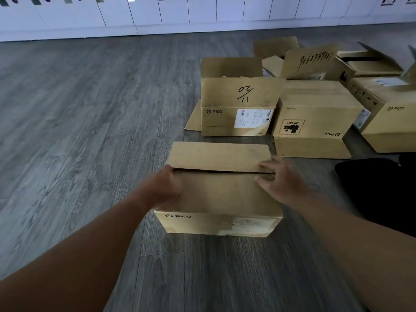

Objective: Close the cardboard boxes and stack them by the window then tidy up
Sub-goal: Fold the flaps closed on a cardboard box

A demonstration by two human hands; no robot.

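Near box (221,194) sits on the grey wood floor (90,131), centre of view, PICO print on its near face. Both top flaps are folded down, with a thin dark seam running left-right between them.

Left hand (165,188) is at the box's left top edge, right at the left end of the seam. Fingers are curled over the edge and look to grip the near flap; the blur hides the fingertips.

Right hand (278,179) lies on the right end of the top, across the seam. Fingers are spread and fairly straight, pressing on the flaps, thumb on the near flap. It is a flat press, not a grasp.

So the box is between the two hands, one on each end of the seam.

Further back and right, a box marked 02/11 (238,109) has flaps standing up, open. Right of it, touching, an upside-down box (315,118) with a UN 3481 label, its top closed. Far right, more open boxes (382,91), one flap with a handwritten number. A dark object (378,192) lies near right; can't tell what it is. White cabinets (157,14) run along the far wall.
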